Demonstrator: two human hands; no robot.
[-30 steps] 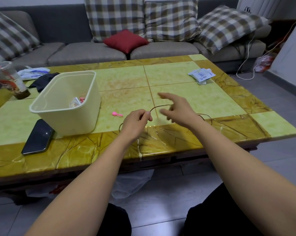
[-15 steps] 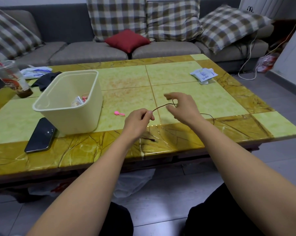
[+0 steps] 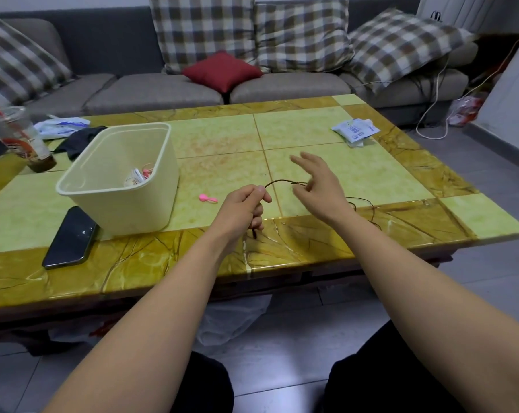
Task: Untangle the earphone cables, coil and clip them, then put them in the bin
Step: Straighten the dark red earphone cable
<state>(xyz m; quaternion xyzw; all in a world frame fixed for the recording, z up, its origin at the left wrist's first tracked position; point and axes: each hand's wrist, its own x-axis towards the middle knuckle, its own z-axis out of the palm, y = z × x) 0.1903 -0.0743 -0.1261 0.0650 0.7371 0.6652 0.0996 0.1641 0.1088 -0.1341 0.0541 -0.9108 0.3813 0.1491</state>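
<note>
- Earphone cable [image 3: 282, 181], thin and dark, arcs above the table [image 3: 311, 129] at the centre of the frame and bridges the two hands. Its tail lies in loose loops on the table right of centre, near the front edge.
- Just left of centre, the left hand [image 3: 241, 208] pinches the cable between thumb and forefinger with the other fingers curled under. A short dark end hangs below the fist.
- Just right of centre, the right hand [image 3: 320, 189] has its fingers spread and mostly straight. The cable reaches its lower fingers, but whether any finger hooks it cannot be told.
- The step in hand looks like gathering the freed cable into a coil.
- To do it well, the left pinch should serve as a fixed anchor while the right hand brings the free length over in even, slack loops.
- Tugging would likely kink so thin a wire or draw a fresh knot in the tail.
- The loops near the front edge could slide off or snag, so they are best drawn in gently.
- A pink clip [image 3: 208, 199] lies on the table just left of the left hand, between it and the bin, handy for the fastening.
- The bin [image 3: 151, 210] stands left of centre, open-topped, with small pink and white items at its bottom.
- A phone [image 3: 72, 236] lies just beside the bin's near-left corner, out of the cable's path.
</note>
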